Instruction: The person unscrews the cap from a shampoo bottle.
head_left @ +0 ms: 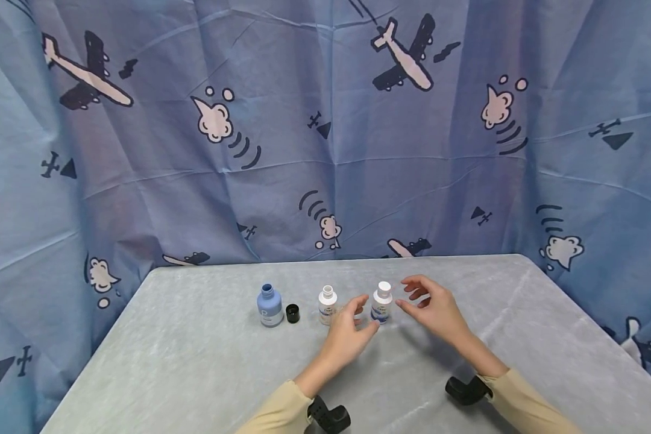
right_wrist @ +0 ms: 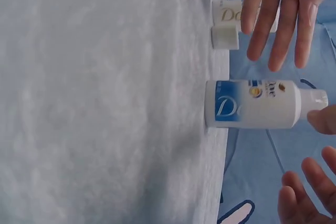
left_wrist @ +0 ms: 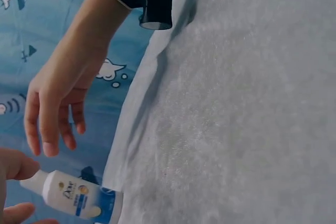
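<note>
A white Dove bottle with a blue lower part [head_left: 381, 303] stands upright with its white cap on, between the two hands. To its left my left hand [head_left: 348, 337] is held with fingers spread and relaxed, gripping nothing. On the other side my right hand [head_left: 436, 310] hovers with loosely bent fingers, also holding nothing. In the right wrist view, the right thumb [right_wrist: 323, 119] overlaps the cap of this bottle [right_wrist: 257, 104]; whether it touches, I cannot tell. A second white bottle [head_left: 327, 301], uncapped, is partly hidden behind the left hand.
A blue bottle [head_left: 270, 307] stands uncapped farther left, with a black cap [head_left: 292, 313] beside it. A loose white cap [right_wrist: 225, 37] lies near the second white bottle in the right wrist view. The grey cloth-covered table [head_left: 168, 361] ends at a patterned blue curtain [head_left: 282, 199].
</note>
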The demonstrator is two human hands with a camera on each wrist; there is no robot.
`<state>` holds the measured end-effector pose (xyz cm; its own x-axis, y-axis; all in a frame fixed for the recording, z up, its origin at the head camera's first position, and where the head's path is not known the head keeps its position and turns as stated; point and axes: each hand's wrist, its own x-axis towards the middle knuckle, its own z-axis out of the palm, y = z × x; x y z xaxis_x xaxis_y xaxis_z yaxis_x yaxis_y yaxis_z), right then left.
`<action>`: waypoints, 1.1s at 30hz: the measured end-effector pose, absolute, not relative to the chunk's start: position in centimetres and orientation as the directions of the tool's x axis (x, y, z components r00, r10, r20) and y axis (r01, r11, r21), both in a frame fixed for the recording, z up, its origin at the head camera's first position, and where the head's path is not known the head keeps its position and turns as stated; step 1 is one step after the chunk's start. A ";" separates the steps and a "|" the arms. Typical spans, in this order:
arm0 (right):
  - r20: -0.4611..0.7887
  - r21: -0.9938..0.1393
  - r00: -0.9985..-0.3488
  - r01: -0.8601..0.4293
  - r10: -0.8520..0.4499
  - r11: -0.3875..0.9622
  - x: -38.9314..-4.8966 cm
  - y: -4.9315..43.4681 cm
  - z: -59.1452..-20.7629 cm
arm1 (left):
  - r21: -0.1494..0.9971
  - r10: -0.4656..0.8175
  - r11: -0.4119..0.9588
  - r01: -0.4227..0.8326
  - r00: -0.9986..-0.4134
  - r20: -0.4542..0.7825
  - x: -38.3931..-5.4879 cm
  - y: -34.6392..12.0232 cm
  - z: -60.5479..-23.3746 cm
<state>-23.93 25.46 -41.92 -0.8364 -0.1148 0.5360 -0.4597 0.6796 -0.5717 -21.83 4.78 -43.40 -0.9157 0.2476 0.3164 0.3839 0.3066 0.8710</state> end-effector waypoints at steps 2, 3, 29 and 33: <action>0.521 -0.569 -0.844 -0.454 -0.126 0.686 -24.0 25.7 -42.0 | 0.866 0.249 0.330 0.376 -0.920 0.304 -22.1 5.3 -43.5; 0.515 -0.567 -0.847 -0.451 -0.131 0.689 -24.1 25.8 -42.1 | 0.866 0.244 0.336 0.370 -0.923 0.299 -22.2 5.5 -43.5; 0.458 -0.566 -0.870 -0.445 -0.184 0.694 -24.7 25.2 -41.6 | 0.853 0.115 0.409 0.323 -0.946 0.303 -25.1 8.3 -44.5; 0.462 -0.565 -0.867 -0.450 -0.188 0.692 -24.6 25.0 -41.5 | 0.863 0.103 0.393 0.318 -0.947 0.303 -25.1 8.4 -44.6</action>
<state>-24.56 25.03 -41.52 -0.8670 -0.1879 0.4615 -0.4504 0.6916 -0.5646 -25.12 8.40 -44.61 -0.9475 0.1028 0.3028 0.3183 0.3928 0.8628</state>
